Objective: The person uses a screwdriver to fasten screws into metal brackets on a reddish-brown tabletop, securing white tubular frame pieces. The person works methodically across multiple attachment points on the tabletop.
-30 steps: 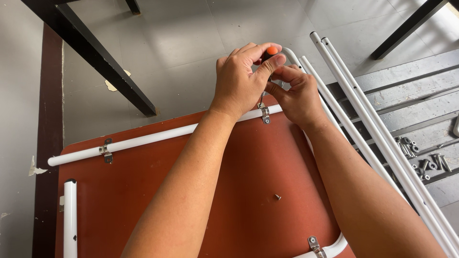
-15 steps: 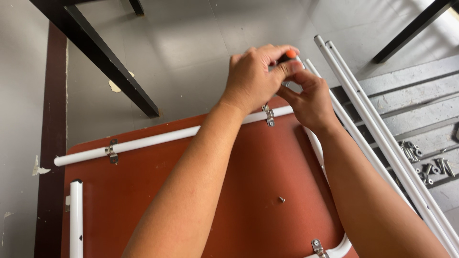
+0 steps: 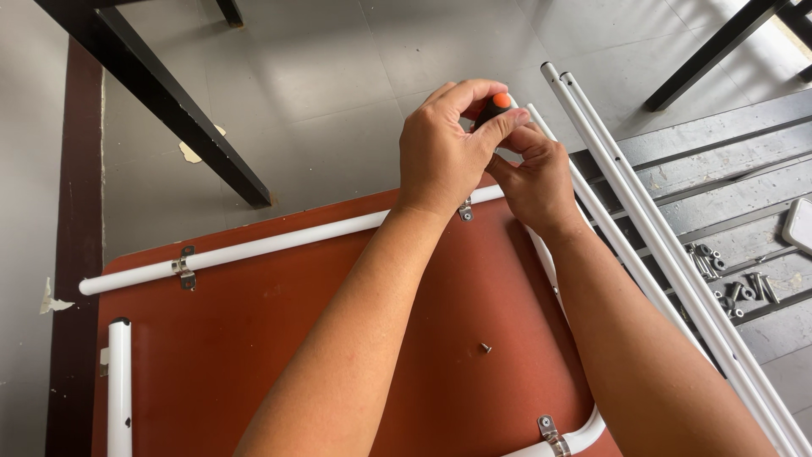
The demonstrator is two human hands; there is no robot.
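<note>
My left hand (image 3: 444,148) is closed around the top of a screwdriver with a black handle and orange cap (image 3: 496,105). Just beneath it my right hand (image 3: 534,173) grips the same tool lower down; its shaft and tip are hidden by the fingers. Both hands hover over a metal clamp (image 3: 464,209) that holds a white tube (image 3: 279,244) along the far edge of a reddish-brown board (image 3: 279,355). A loose screw (image 3: 485,347) lies on the board between my forearms.
Two long white tubes (image 3: 643,220) lie diagonally at the right. Several screws and bolts (image 3: 727,279) sit on grey slats beyond them. Another clamp (image 3: 183,267) holds the tube at the left, and one (image 3: 550,433) holds a curved tube near the bottom. Black table legs (image 3: 169,101) cross the grey floor.
Both hands have stayed on the screwdriver above the clamp, shifting slightly; the orange cap now shows between my left fingers. The view has drifted a little.
</note>
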